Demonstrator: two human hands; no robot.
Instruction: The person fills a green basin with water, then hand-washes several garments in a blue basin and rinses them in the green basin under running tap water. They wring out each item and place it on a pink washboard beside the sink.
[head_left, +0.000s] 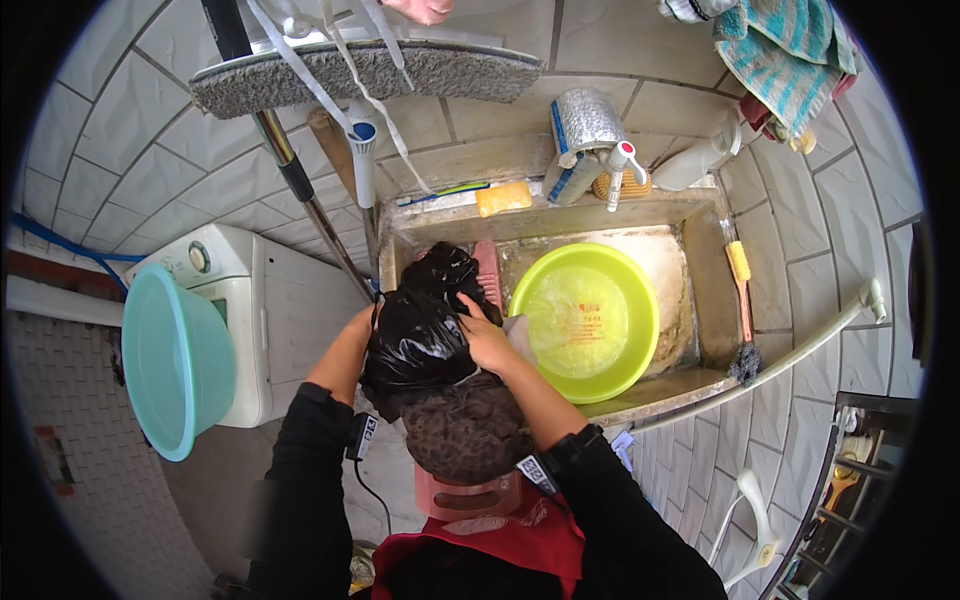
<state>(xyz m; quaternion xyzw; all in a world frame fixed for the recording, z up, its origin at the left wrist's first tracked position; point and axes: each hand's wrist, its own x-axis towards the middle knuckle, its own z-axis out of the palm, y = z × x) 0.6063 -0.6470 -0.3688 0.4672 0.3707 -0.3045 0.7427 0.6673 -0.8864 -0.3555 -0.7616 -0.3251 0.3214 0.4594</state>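
Observation:
A glossy black bundle (420, 330), which looks like a plastic bag, is between my hands at the sink's left end. My left hand (364, 322) grips its left side, with the fingers hidden behind it. On the right side, my right hand (484, 334) presses fingers and thumb into the black material. Below it, a brown patterned cloth (465, 427) is bunched over a pink plastic washboard (469, 499) that leans from my waist into the sink. Close to my right hand stands a lime-green basin (646, 337) holding water. A bit of pale cloth (519, 336) shows beside its rim.
The stone sink (697, 277) has yellow soap (504, 199), a toothbrush (442, 195) and a white tap (616, 176) along its back. A scrub brush (739, 289) lies on the right rim. At left, a blue basin (176, 360) leans on a washing machine (300, 322). A flat mop (367, 75) hangs overhead.

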